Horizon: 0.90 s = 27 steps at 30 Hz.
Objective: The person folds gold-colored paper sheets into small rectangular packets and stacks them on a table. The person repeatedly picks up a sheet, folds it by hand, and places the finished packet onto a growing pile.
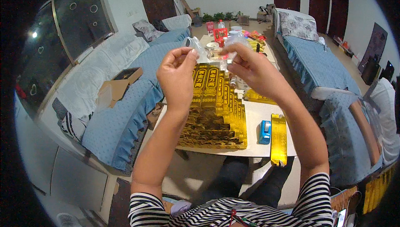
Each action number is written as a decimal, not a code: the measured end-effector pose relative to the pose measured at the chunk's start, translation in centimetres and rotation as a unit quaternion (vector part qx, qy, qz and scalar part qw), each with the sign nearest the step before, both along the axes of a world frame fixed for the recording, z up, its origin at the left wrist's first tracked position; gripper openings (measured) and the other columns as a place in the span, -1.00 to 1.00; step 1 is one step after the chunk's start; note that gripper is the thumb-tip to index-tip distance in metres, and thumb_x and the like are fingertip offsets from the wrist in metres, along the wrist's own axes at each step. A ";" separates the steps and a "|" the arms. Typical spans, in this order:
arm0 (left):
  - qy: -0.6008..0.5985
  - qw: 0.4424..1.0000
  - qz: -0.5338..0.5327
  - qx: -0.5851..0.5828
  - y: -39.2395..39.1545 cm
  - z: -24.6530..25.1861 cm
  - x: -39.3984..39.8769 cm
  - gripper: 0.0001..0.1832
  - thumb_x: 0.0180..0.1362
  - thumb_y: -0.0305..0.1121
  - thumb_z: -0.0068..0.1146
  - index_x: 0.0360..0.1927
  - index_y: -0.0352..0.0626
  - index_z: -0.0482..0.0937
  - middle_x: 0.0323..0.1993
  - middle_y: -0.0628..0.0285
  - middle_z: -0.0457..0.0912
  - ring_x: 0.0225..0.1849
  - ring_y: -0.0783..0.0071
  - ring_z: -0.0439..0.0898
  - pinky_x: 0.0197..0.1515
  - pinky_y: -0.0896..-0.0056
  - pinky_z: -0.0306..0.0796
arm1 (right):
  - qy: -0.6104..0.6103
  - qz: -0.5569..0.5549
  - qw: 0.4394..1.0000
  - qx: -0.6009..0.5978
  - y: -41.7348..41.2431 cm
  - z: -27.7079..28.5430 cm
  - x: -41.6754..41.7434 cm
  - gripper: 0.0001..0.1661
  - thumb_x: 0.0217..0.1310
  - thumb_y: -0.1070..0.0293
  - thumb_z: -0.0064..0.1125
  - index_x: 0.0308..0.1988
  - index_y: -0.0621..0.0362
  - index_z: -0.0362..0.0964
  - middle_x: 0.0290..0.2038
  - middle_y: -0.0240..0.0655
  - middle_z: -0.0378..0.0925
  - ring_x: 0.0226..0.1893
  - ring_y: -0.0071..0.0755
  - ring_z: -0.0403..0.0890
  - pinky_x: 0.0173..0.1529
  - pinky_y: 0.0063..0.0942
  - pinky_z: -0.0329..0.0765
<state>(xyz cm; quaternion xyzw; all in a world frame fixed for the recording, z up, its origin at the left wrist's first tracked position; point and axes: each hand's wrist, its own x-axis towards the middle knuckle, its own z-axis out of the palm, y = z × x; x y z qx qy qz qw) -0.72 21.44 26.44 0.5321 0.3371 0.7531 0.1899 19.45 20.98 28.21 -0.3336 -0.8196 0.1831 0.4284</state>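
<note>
My left hand (176, 81) is raised over a stepped stack of gold foil-paper bars (215, 127), thumb and forefinger pinched together. Whether something thin and clear is between those fingertips, I cannot tell. On the other side of the stack's top, my right hand (257, 72) hangs in the air, slightly blurred. Its thumb and forefinger are apart, and nothing shows between them. The bars bear printed writing. Right of the stack, a blue tape dispenser (264, 132) stands beside a loose gold foil-paper strip (278, 139), which overhangs the table's near edge.
The white table (256, 110) carries more gold paper (257, 96), bananas (257, 46), a red bottle crate (220, 35) and clear plastic bags (197, 47) farther back. Blue-covered sofas (318, 60) flank it. An opened cardboard box (120, 85) lies on the left sofa.
</note>
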 end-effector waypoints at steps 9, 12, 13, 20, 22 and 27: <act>-0.028 0.983 0.120 -0.138 11.4 -2.7 -4.8 -0.87 0.07 -0.40 0.39 -0.37 -0.22 0.67 -0.42 0.29 0.69 -0.36 0.54 0.58 -0.23 0.43 0.44 | -0.120 -0.011 0.991 -0.054 14.1 1.3 -4.6 -0.49 0.26 0.31 0.26 0.16 0.18 0.41 -0.28 -0.26 0.59 -0.28 -0.45 0.61 -0.19 -0.44 0.55; 0.025 0.968 0.167 -0.187 14.6 -4.8 -5.9 -0.85 0.02 -0.34 0.35 -0.42 -0.21 0.68 -0.43 0.19 0.73 -0.36 0.42 0.66 -0.20 0.32 0.50 | -0.149 -0.020 0.979 -0.137 16.5 0.8 -5.6 -0.46 0.18 0.27 0.31 0.13 0.20 0.41 -0.27 -0.20 0.65 -0.33 -0.36 0.67 -0.27 -0.38 0.61; 0.040 0.963 0.184 -0.195 16.0 -5.9 -7.2 -0.85 0.01 -0.34 0.35 -0.42 -0.20 0.67 -0.43 0.17 0.73 -0.36 0.39 0.67 -0.20 0.31 0.51 | -0.166 -0.021 0.973 -0.159 17.3 0.4 -6.7 -0.44 0.16 0.26 0.33 0.13 0.19 0.41 -0.29 -0.20 0.65 -0.35 -0.36 0.67 -0.30 -0.37 0.61; 0.118 0.932 0.183 -0.289 18.1 -7.5 -6.5 -0.90 -0.01 -0.44 0.40 -0.45 -0.16 0.67 -0.47 0.26 0.70 -0.46 0.46 0.58 -0.32 0.31 0.48 | -0.154 -0.061 0.949 -0.269 20.7 -1.8 -6.7 -0.72 0.05 0.27 0.31 -0.32 0.28 0.54 -0.39 -0.32 0.58 -0.38 -0.42 0.64 -0.37 -0.28 0.72; 0.132 0.930 0.186 -0.290 19.3 -8.5 -6.7 -0.90 -0.01 -0.42 0.40 -0.46 -0.16 0.67 -0.47 0.26 0.70 -0.46 0.47 0.58 -0.32 0.31 0.48 | -0.146 -0.036 0.941 -0.304 21.0 -2.3 -6.4 -0.73 0.04 0.29 0.29 -0.36 0.30 0.52 -0.43 -0.31 0.56 -0.38 -0.42 0.64 -0.40 -0.30 0.74; 0.125 0.930 0.175 -0.299 19.9 -9.3 -7.0 -0.87 -0.03 -0.40 0.41 -0.48 -0.14 0.65 -0.48 0.28 0.69 -0.45 0.46 0.59 -0.30 0.32 0.49 | -0.116 -0.004 0.939 -0.325 21.6 -3.3 -6.1 -0.77 0.05 0.37 0.25 -0.43 0.35 0.49 -0.48 -0.29 0.51 -0.38 -0.41 0.65 -0.42 -0.33 0.79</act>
